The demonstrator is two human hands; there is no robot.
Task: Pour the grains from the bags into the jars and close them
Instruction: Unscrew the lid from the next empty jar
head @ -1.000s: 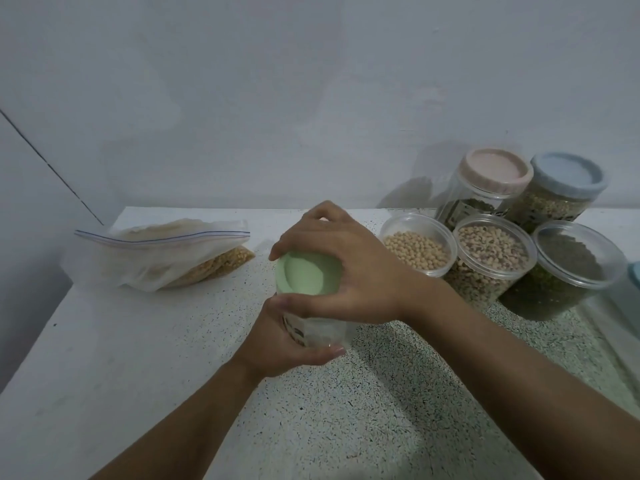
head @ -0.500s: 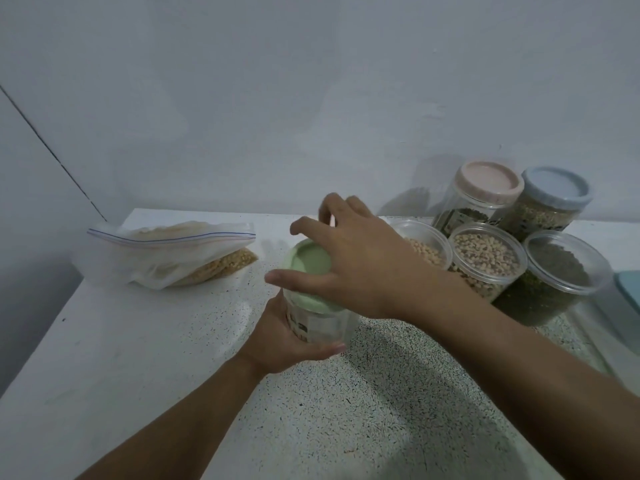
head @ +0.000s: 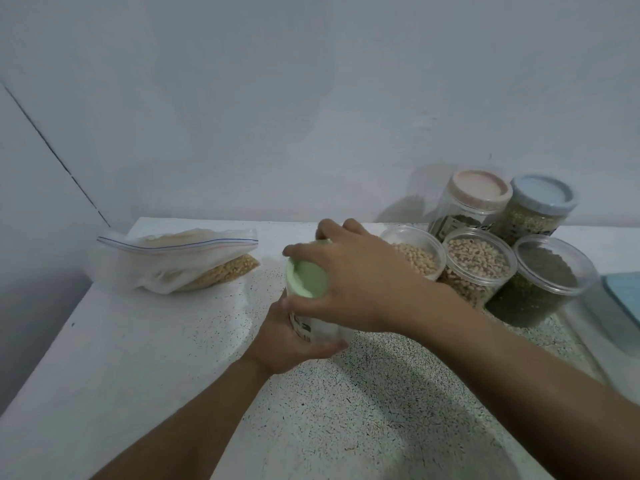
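Left of the hands and well apart from them, two bags (head: 180, 261) lie on the speckled counter (head: 138, 358) near the wall. The upper one is a clear zip bag, and it rests over one holding yellow grains.

Just right of the right hand, three open jars stand in a row. The bean jar (head: 417, 259) holds pale round beans, the speckled jar (head: 476, 265) holds spotted beans, and the green jar (head: 547, 280) holds dark green grains. The right wrist and forearm cross in front of the bean jar and hide its near side. Behind this row, against the wall, stand the pink jar (head: 479, 190) and the blue jar (head: 540, 195), both with lids on. A flat blue thing (head: 627, 296) shows at the far right edge; what it is cannot be told.

Between the hands, the jar (head: 323, 329) stands tilted a little, on or just above the counter, with the green lid (head: 308, 280) on its mouth. The left hand (head: 291, 344) grips the jar's body from below and the near side. Its thumb lies across the front, and its fingers are hidden behind the jar. The right hand (head: 360, 282) comes over from the right and grips the lid, with the thumb on the near rim and the curled fingers over the far rim. The palm covers the right half of the lid.
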